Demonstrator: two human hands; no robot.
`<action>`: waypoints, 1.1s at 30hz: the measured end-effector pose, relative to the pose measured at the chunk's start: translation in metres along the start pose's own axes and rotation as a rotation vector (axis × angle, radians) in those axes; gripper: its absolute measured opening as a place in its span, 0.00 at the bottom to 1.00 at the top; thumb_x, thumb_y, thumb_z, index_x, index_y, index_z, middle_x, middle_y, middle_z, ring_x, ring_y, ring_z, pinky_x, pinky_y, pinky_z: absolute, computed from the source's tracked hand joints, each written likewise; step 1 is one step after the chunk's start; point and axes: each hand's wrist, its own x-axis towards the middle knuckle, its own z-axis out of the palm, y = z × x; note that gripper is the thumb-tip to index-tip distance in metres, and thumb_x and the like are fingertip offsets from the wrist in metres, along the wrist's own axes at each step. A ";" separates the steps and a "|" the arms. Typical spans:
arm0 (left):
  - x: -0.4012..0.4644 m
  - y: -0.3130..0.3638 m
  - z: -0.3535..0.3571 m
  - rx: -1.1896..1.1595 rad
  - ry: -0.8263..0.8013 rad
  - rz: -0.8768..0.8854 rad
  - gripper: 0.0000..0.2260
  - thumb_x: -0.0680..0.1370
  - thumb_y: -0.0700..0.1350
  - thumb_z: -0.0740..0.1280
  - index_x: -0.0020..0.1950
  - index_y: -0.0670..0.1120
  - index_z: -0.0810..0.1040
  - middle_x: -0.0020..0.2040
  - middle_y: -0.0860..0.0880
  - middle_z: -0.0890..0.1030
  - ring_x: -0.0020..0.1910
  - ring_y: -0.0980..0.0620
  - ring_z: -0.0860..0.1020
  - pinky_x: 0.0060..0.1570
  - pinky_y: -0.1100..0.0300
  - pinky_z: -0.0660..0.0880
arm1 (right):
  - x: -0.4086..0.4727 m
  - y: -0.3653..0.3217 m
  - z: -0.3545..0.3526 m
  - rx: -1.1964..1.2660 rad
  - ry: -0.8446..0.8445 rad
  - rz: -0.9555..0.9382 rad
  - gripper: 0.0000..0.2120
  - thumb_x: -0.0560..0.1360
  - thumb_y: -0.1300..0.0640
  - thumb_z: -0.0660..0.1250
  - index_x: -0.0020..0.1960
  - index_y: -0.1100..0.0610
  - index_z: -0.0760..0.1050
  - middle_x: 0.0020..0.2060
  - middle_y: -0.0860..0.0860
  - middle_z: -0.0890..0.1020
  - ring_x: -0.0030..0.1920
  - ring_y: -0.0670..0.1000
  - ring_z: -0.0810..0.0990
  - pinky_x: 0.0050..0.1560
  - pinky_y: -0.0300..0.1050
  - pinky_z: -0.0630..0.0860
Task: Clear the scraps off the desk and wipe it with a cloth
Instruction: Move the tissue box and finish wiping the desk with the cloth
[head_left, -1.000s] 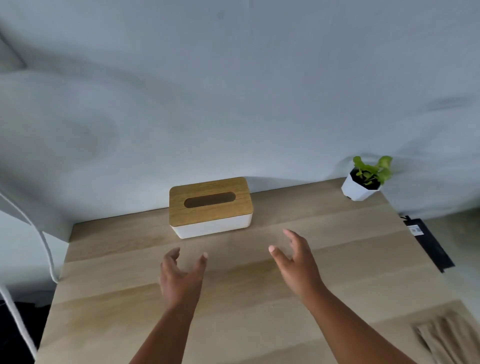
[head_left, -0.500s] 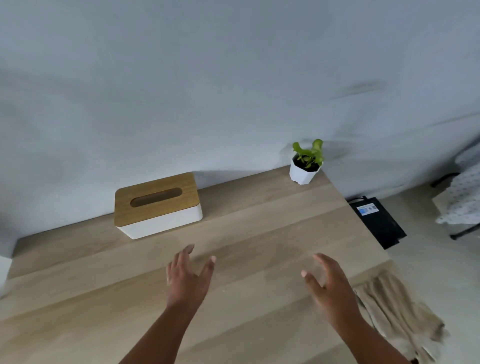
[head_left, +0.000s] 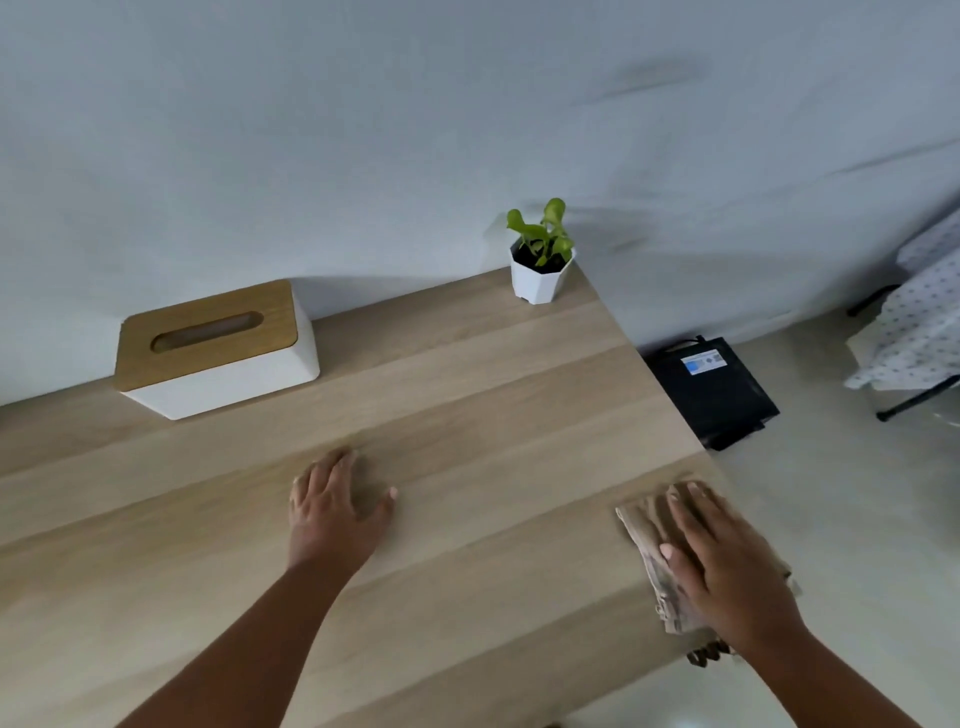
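Note:
A beige crumpled cloth (head_left: 649, 540) lies at the right edge of the light wooden desk (head_left: 467, 395), partly hanging over it. My right hand (head_left: 722, 561) lies flat on top of the cloth, fingers spread, covering most of it. My left hand (head_left: 332, 509) rests palm down on the bare desk near the middle, fingers apart and holding nothing. No scraps show on the desk surface.
A tissue box (head_left: 213, 348) with a wooden lid stands at the back left. A small green plant in a white pot (head_left: 540, 275) sits at the back right corner. On the floor right of the desk lie a black box (head_left: 717, 389) and patterned fabric (head_left: 919, 322).
The view swung right. My right hand moved right and came down onto the cloth. My left hand lowered onto the desk top.

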 end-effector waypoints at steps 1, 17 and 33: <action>0.000 -0.002 0.002 0.016 0.010 -0.005 0.39 0.72 0.71 0.62 0.75 0.47 0.73 0.75 0.46 0.72 0.75 0.40 0.66 0.76 0.40 0.63 | 0.001 0.003 0.003 -0.034 -0.015 -0.033 0.33 0.80 0.40 0.51 0.79 0.56 0.67 0.78 0.59 0.68 0.78 0.62 0.65 0.73 0.63 0.68; 0.013 -0.044 0.004 0.249 0.077 -0.046 0.41 0.74 0.79 0.52 0.81 0.56 0.62 0.83 0.49 0.58 0.83 0.45 0.51 0.80 0.37 0.47 | 0.046 -0.024 0.028 -0.195 -0.060 -0.169 0.35 0.82 0.35 0.44 0.82 0.54 0.59 0.82 0.59 0.57 0.83 0.63 0.49 0.77 0.71 0.56; 0.016 -0.050 0.010 0.249 0.082 -0.049 0.42 0.74 0.79 0.52 0.82 0.57 0.61 0.84 0.50 0.57 0.84 0.48 0.48 0.79 0.36 0.48 | 0.155 -0.157 0.044 -0.044 0.006 -0.181 0.34 0.78 0.44 0.53 0.80 0.59 0.63 0.81 0.62 0.60 0.82 0.65 0.54 0.79 0.69 0.52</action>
